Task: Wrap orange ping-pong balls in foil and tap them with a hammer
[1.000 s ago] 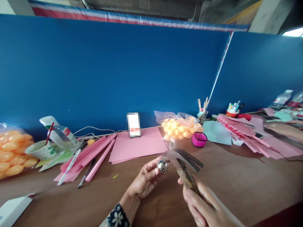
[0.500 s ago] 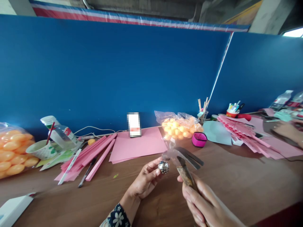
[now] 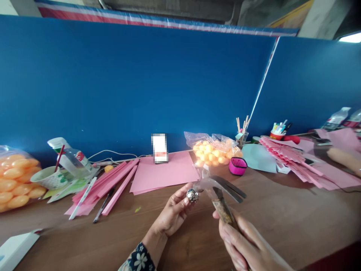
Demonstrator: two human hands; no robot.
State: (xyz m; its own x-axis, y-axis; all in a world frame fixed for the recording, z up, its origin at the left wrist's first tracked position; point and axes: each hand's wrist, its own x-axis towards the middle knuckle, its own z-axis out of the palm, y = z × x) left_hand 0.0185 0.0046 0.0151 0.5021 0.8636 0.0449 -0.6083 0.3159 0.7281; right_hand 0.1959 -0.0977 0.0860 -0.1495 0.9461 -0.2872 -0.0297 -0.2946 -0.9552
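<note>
A: Huge blue wall (image 3: 169, 82) right across the back! And below?

B: Brown table (image 3: 282, 218), running the full width and stretching up to the wall.

A: Next down in size, pink sheets (image 3: 165, 173) lying flat near the middle, towards the back. Pleated pink paper (image 3: 284, 154) over to the right, fanned out, with another person's blurred hand (image 3: 342, 158) beyond.

B: Bag of orange balls (image 3: 17, 177) at the far left edge, clear and bulging! Second bag (image 3: 217, 152) just beside the pink sheets, loaded with the same. Pink strips (image 3: 109, 188) too, heaped slantwise between the first bag and the sheets.

A: And in the foreground?

B: Hammer (image 3: 222, 210), tilted, head up, handle down, gripped in the right hand (image 3: 239, 235). Fingers wrapped around the handle, claw pointing right, striking end facing left.

A: Opposite, left hand (image 3: 173, 212), fingers pinched narrow. Holding what?

B: Smaller stuff first! Patterned cup (image 3: 56, 181) beside the first bag. Bright pink band (image 3: 237, 171) near the second one.

A: And smallest of all?

B: Silver ball (image 3: 192, 195), shiny, pinched between left thumb and fingers above the table, just beside the hammer's striking end. Touching or apart? Can't tell from here.
</note>
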